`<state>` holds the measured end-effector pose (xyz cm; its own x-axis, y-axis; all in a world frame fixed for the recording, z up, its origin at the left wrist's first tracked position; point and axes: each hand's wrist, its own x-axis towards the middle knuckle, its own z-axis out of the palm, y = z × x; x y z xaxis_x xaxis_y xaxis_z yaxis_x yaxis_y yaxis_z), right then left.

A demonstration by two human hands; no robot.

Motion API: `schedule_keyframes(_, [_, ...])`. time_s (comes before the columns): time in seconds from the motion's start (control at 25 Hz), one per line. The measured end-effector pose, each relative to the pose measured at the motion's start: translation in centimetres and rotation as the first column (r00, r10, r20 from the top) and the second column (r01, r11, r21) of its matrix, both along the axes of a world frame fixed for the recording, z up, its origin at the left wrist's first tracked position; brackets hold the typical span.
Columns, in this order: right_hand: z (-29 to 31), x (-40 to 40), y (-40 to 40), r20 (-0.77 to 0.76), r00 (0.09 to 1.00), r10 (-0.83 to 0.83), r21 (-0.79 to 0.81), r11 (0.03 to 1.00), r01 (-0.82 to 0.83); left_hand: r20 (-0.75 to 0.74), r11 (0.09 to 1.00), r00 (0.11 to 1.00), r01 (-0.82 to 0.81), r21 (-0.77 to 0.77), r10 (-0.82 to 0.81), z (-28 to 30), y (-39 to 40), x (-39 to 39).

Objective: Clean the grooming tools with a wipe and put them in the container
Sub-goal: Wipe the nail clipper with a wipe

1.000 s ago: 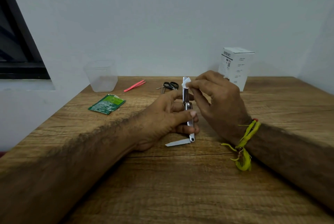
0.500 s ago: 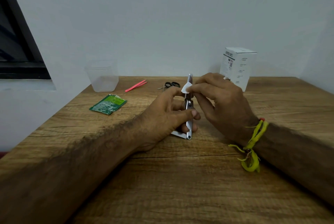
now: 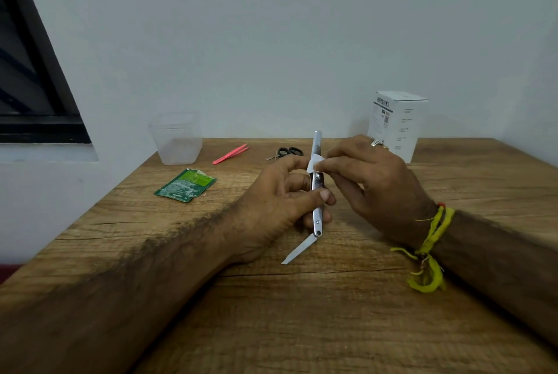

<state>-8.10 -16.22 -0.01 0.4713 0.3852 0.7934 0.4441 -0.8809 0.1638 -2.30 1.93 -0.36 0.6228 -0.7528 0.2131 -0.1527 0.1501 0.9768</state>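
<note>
Left hand (image 3: 280, 201) gripping a steel nail clipper (image 3: 317, 192) upright above mid-bench (image 3: 302, 328), file blade swung out below, right hand (image 3: 371, 183) pinching a white wipe (image 3: 314, 163) around it, beyond the clipper black scissors (image 3: 288, 152), pink tweezers (image 3: 231, 154), clear container (image 3: 178, 139) and green sachet (image 3: 185, 185) to its far left, white box (image 3: 397, 123) at back right against the wall.

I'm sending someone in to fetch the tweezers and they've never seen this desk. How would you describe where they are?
Start at the far edge of the wooden table, by the wall. Between the clear plastic container at the left corner and the small black-handled scissors lie the tweezers, flat and angled. They are the only bright pink thing there.
</note>
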Motion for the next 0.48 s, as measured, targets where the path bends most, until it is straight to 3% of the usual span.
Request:
schedule_keyframes(0.36, [0.07,0.03,0.49,0.077,0.994,-0.072,-0.057,0.995,0.076,0.027,1.000,1.000,-0.001,0.006,0.001,-0.06,-0.09,-0.07])
schedule_keyframes(0.48, [0.16,0.25,0.34,0.103,0.989,-0.102,-0.001,0.995,0.103,0.013,1.000,1.000,0.006,0.004,-0.006,-0.06,0.08,-0.01])
